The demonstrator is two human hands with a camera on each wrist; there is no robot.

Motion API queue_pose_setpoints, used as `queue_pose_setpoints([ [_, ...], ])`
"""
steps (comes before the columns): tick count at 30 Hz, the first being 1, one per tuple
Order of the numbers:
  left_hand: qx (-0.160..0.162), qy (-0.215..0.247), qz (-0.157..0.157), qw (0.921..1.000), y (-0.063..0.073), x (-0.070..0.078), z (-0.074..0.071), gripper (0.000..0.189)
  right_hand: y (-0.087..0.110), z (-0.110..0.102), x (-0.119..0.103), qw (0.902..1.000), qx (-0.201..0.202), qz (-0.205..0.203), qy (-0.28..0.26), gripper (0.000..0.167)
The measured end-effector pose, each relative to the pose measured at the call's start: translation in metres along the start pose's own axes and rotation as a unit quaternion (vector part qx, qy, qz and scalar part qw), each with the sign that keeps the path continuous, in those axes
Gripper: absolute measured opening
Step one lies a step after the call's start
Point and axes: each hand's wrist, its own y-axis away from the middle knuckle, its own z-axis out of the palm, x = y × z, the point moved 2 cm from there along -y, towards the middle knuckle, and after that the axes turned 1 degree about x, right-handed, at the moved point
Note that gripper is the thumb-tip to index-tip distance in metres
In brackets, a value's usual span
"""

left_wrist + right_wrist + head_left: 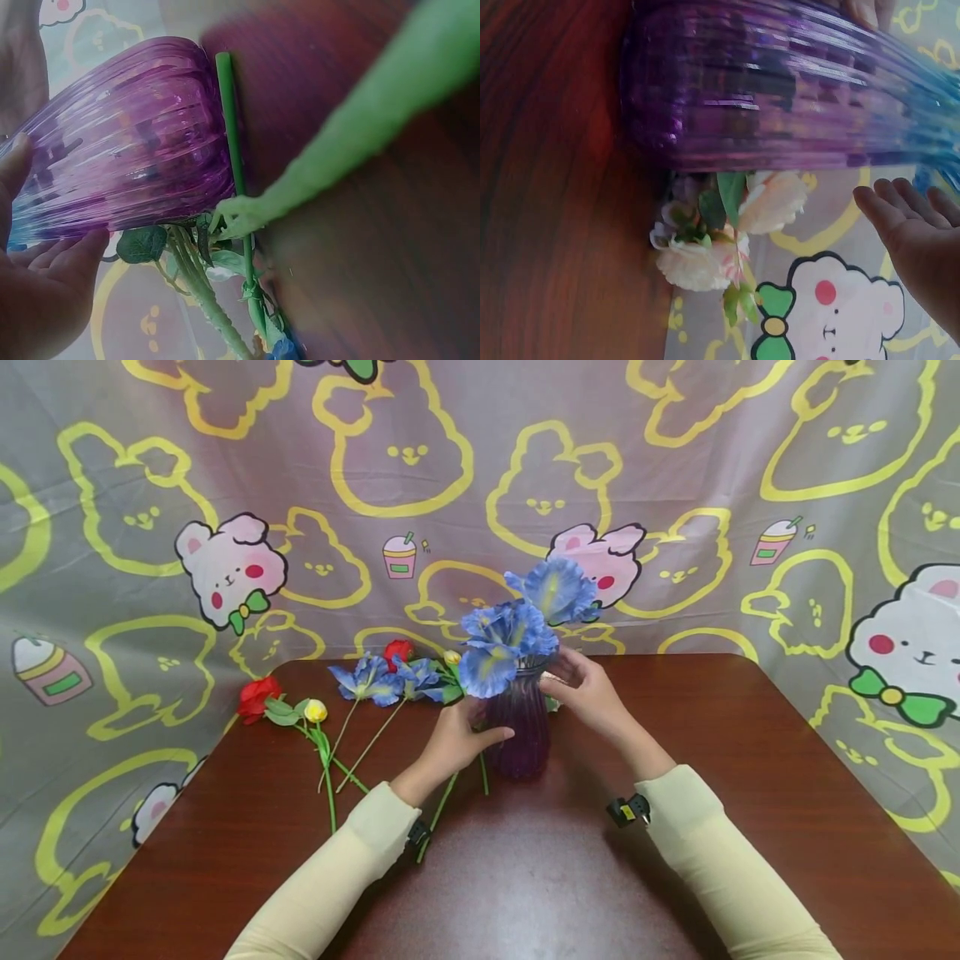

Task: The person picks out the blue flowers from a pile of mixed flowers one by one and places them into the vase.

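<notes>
A ribbed glass vase, purple below and bluish at its neck (519,735), stands upright on the table with large blue artificial irises (498,639) in its mouth. My left hand (459,739) holds the vase's left side, thumb in front and fingers behind; the left wrist view shows the fingers (82,259) along the purple glass (142,135). By the neck on the right is my right hand (592,693), its fingers (900,214) loosely extended close to the glass in the right wrist view. Whether they touch it, I cannot tell.
Left of the vase lie a red flower (259,698), a yellow-white bud (315,711) and more blue irises (369,680) on the brown table (675,877). Cream flowers (697,262) lie behind the vase. A cartoon-printed cloth (450,468) hangs at the back.
</notes>
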Motion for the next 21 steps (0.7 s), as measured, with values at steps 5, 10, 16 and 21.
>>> queue_pose_setpoints([
  [5,0.002,0.013,0.01,0.9999,0.0,-0.001,0.001,0.057,-0.002,0.013,0.002,0.999,-0.015,-0.028,-0.032,0.072],
  [10,0.003,0.022,0.012,0.9997,0.0,-0.001,0.002,0.057,-0.001,0.019,0.0,0.9993,0.001,-0.033,-0.019,0.075],
  [16,0.005,0.014,0.008,0.9999,0.001,-0.001,0.002,0.057,-0.001,0.021,-0.001,0.9993,0.005,-0.035,-0.007,0.074],
  [21,0.007,0.011,0.012,0.9998,0.001,0.0,0.001,0.057,-0.001,0.021,-0.002,0.9992,-0.004,-0.038,-0.011,0.077],
])
